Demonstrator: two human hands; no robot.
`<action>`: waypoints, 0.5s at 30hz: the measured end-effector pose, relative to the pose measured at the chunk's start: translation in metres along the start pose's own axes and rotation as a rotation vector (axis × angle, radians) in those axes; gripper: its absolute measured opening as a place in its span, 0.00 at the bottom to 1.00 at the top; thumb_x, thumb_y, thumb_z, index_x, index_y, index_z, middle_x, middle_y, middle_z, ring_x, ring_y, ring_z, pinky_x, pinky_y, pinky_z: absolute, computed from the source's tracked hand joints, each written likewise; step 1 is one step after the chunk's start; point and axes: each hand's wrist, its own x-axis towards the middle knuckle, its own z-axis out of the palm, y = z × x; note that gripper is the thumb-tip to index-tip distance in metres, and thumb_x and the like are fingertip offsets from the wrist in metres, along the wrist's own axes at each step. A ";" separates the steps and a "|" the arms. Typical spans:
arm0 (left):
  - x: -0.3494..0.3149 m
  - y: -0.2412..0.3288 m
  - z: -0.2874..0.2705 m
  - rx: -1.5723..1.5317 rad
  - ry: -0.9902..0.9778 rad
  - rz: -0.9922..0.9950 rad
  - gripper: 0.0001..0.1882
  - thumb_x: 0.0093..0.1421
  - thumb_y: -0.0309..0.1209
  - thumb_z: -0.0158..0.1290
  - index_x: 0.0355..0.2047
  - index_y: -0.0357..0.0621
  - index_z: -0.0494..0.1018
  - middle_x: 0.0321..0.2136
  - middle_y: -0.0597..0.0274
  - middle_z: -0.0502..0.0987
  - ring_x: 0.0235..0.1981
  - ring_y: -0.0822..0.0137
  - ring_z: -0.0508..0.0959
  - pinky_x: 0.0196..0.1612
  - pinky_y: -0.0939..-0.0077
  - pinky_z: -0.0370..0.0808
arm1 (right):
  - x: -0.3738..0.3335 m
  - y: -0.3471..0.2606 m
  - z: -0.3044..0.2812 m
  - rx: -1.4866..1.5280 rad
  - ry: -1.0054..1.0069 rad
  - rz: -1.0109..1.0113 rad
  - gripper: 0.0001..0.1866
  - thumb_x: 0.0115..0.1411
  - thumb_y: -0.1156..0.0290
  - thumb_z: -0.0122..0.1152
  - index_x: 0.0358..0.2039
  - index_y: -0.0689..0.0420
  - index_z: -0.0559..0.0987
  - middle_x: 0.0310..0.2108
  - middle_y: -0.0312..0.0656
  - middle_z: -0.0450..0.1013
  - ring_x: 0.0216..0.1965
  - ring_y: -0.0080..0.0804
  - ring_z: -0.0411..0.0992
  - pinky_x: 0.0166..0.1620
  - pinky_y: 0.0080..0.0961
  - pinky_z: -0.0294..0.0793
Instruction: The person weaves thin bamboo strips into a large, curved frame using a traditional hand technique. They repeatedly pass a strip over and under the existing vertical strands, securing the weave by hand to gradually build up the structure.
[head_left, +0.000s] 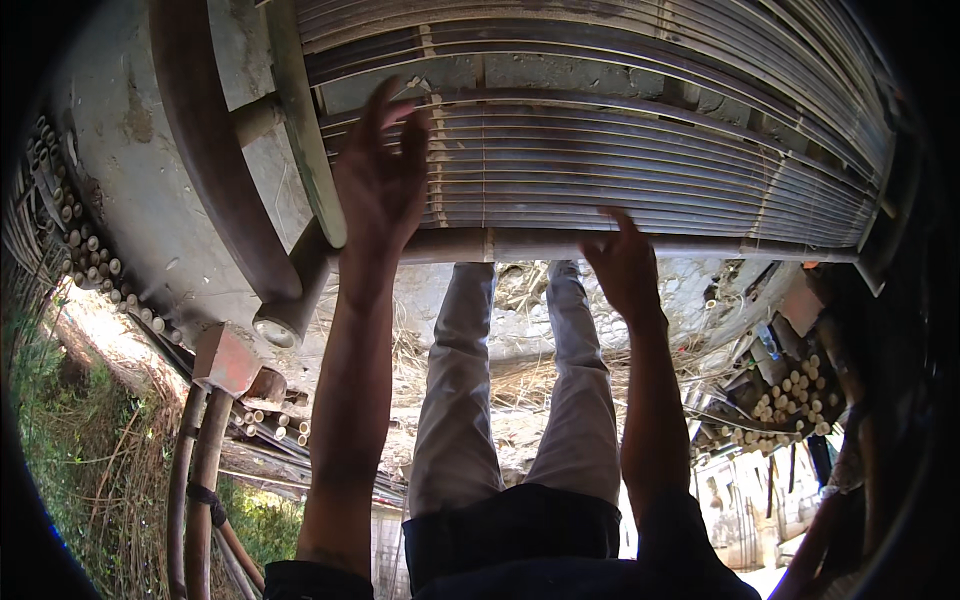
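Note:
A bench-like piece of bamboo slats lies in front of me, its long thin strips running left to right along a thick front pole. My left hand is raised over the left end of the slats. Its fingers are bent but apart, and I see nothing held in them. Beside its fingertips a pale cross lashing crosses the strips. My right hand is at the front pole, thumb and forefinger spread, forefinger over the nearest slats. Whether either hand touches the slats, I cannot tell.
Thick bamboo poles form the frame on the left, near a reddish block. Cut bamboo stacks lie at the far left and right. Straw litters the ground around my legs.

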 end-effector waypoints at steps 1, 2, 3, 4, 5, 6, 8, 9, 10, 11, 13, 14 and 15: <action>0.013 -0.017 0.013 0.225 -0.104 0.069 0.21 0.68 0.40 0.51 0.58 0.47 0.69 0.45 0.53 0.80 0.47 0.60 0.80 0.55 0.61 0.71 | -0.030 0.038 -0.004 -0.325 -0.172 0.073 0.28 0.59 0.53 0.62 0.54 0.56 0.71 0.28 0.48 0.78 0.32 0.45 0.79 0.38 0.41 0.77; 0.022 -0.030 0.022 0.313 -0.141 0.079 0.21 0.68 0.42 0.49 0.58 0.50 0.70 0.45 0.54 0.79 0.48 0.59 0.79 0.56 0.57 0.70 | -0.058 0.066 -0.006 -0.482 -0.351 0.052 0.24 0.61 0.50 0.57 0.48 0.56 0.77 0.34 0.51 0.79 0.39 0.49 0.79 0.45 0.44 0.77; 0.031 -0.037 0.033 0.394 -0.177 0.106 0.21 0.68 0.44 0.48 0.57 0.52 0.71 0.46 0.54 0.79 0.49 0.57 0.79 0.57 0.52 0.68 | -0.074 0.071 -0.016 -0.552 -0.740 0.230 0.20 0.62 0.51 0.56 0.40 0.55 0.81 0.34 0.50 0.79 0.40 0.48 0.78 0.46 0.44 0.77; 0.038 -0.041 0.043 0.469 -0.221 0.138 0.21 0.68 0.47 0.47 0.56 0.54 0.72 0.47 0.55 0.79 0.50 0.56 0.78 0.58 0.47 0.67 | -0.102 0.105 -0.013 -0.579 -0.845 0.208 0.19 0.63 0.52 0.55 0.33 0.54 0.83 0.35 0.49 0.80 0.41 0.45 0.79 0.45 0.42 0.77; 0.044 -0.046 0.050 0.493 -0.289 0.124 0.21 0.68 0.48 0.47 0.55 0.55 0.72 0.46 0.57 0.80 0.50 0.56 0.79 0.57 0.39 0.64 | -0.119 0.105 -0.018 -0.461 -1.002 0.309 0.18 0.64 0.53 0.55 0.33 0.56 0.82 0.35 0.48 0.80 0.41 0.43 0.79 0.45 0.41 0.77; 0.049 -0.051 0.053 0.518 -0.355 0.108 0.21 0.67 0.49 0.46 0.54 0.56 0.73 0.44 0.59 0.80 0.49 0.57 0.79 0.55 0.31 0.60 | -0.127 0.098 -0.027 -0.339 -1.157 0.408 0.18 0.65 0.55 0.54 0.34 0.58 0.82 0.35 0.47 0.81 0.41 0.41 0.80 0.46 0.40 0.77; 0.053 -0.053 0.056 0.519 -0.503 0.062 0.21 0.67 0.50 0.45 0.54 0.58 0.74 0.42 0.61 0.81 0.49 0.57 0.79 0.55 0.24 0.57 | -0.133 0.070 -0.049 0.111 -1.144 0.275 0.18 0.66 0.58 0.53 0.34 0.61 0.81 0.35 0.48 0.81 0.40 0.39 0.80 0.46 0.38 0.78; 0.058 -0.050 0.052 0.502 -0.573 0.030 0.21 0.68 0.51 0.45 0.54 0.58 0.74 0.42 0.61 0.81 0.49 0.56 0.79 0.55 0.25 0.58 | -0.134 0.053 -0.061 0.335 -1.124 0.198 0.18 0.66 0.59 0.53 0.35 0.62 0.81 0.35 0.48 0.81 0.39 0.38 0.80 0.46 0.38 0.78; 0.061 -0.047 0.047 0.486 -0.643 -0.006 0.21 0.68 0.51 0.44 0.54 0.59 0.74 0.42 0.61 0.82 0.48 0.56 0.80 0.55 0.26 0.58 | -0.132 0.030 -0.075 0.498 -1.006 0.108 0.18 0.67 0.60 0.52 0.36 0.64 0.81 0.35 0.50 0.81 0.39 0.38 0.81 0.46 0.38 0.78; 0.062 -0.047 0.046 0.513 -0.612 0.017 0.23 0.66 0.54 0.46 0.52 0.56 0.76 0.41 0.57 0.82 0.44 0.55 0.81 0.52 0.55 0.73 | -0.129 0.005 -0.094 0.649 -0.882 0.030 0.18 0.68 0.61 0.51 0.38 0.65 0.80 0.35 0.51 0.80 0.38 0.39 0.81 0.47 0.39 0.78; 0.071 -0.072 0.048 0.429 -0.652 0.004 0.22 0.66 0.54 0.46 0.51 0.60 0.77 0.39 0.61 0.82 0.44 0.56 0.82 0.51 0.54 0.73 | -0.118 -0.027 -0.131 1.098 -0.651 -0.214 0.18 0.68 0.63 0.51 0.41 0.66 0.79 0.33 0.58 0.79 0.34 0.49 0.81 0.46 0.48 0.78; 0.073 -0.081 0.046 0.381 -0.672 -0.006 0.21 0.66 0.54 0.46 0.50 0.62 0.78 0.39 0.62 0.83 0.43 0.57 0.82 0.51 0.54 0.74 | -0.111 -0.040 -0.143 1.169 -0.418 -0.559 0.17 0.68 0.63 0.50 0.38 0.67 0.79 0.32 0.60 0.79 0.32 0.50 0.81 0.45 0.53 0.78; 0.072 -0.076 0.048 0.374 -0.654 0.009 0.21 0.65 0.55 0.47 0.48 0.61 0.79 0.38 0.62 0.83 0.43 0.57 0.82 0.46 0.61 0.77 | -0.107 -0.049 -0.161 1.341 -0.378 -0.595 0.18 0.69 0.64 0.47 0.41 0.67 0.78 0.38 0.59 0.76 0.39 0.50 0.77 0.51 0.52 0.73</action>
